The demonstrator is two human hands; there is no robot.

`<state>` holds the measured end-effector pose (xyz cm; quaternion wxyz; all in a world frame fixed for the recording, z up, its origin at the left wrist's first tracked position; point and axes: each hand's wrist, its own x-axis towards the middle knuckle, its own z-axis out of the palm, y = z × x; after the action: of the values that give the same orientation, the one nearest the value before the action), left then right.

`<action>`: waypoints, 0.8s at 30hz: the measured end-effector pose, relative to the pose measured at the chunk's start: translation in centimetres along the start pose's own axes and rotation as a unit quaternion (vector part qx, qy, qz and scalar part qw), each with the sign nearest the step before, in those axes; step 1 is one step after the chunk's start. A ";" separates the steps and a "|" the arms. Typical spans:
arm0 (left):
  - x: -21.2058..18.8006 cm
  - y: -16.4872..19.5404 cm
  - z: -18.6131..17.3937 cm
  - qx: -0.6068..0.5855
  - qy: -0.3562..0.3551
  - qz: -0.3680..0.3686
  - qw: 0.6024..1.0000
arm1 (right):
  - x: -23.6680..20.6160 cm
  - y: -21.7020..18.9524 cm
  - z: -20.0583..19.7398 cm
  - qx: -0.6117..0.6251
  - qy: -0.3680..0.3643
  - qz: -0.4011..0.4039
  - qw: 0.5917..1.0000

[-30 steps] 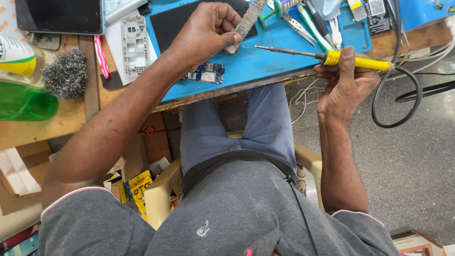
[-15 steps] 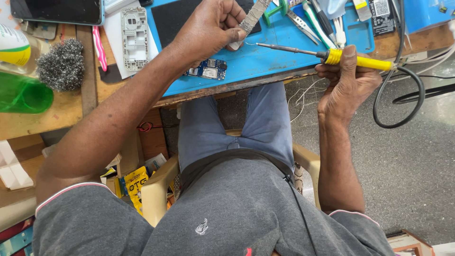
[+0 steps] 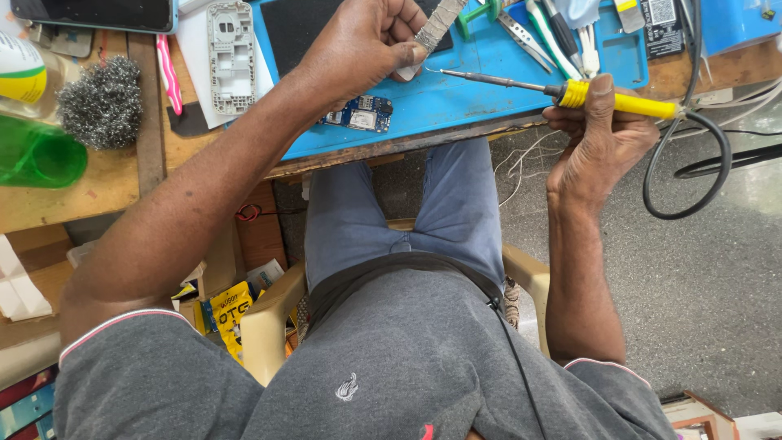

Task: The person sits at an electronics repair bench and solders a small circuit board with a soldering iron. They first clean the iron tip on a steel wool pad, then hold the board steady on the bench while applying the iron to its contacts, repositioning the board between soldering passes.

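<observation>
My right hand grips a yellow-handled soldering iron; its metal tip points left over the blue work mat. My left hand is closed on a grey, tape-wrapped stick-like tool, held just left of the iron's tip. A small blue circuit board lies on the mat under my left wrist, apart from both tools.
A white phone frame, a pink pen, a steel wool ball and a green bottle sit on the wooden bench at left. Tweezers and tools lie at the mat's top. A black cable loops off the bench edge.
The iron's tip and my left hand have drawn closer together over the mat. The view has shifted slightly; the circuit board has stayed in place.
</observation>
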<state>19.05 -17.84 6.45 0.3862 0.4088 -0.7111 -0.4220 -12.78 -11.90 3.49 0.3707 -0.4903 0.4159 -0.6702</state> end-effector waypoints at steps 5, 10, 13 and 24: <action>0.0 -0.4 0.0 -0.009 -0.005 0.008 1.000 | 0.0 0.0 0.0 0.000 0.001 -0.004 1.000; 0.1 -0.8 0.1 -0.022 -0.012 0.007 1.000 | -0.1 0.0 0.2 0.009 0.005 0.002 1.000; 0.2 -1.1 0.2 -0.019 -0.010 0.008 1.000 | -0.1 -0.1 0.2 0.009 0.005 0.005 1.000; 0.0 -1.4 0.1 -0.023 -0.001 0.025 0.999 | -0.1 -0.5 0.1 0.057 0.004 0.032 0.998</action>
<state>19.32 -18.30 5.10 0.4049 0.3820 -0.7115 -0.4288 -12.70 -11.65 3.92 0.4181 -0.4521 0.3937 -0.6825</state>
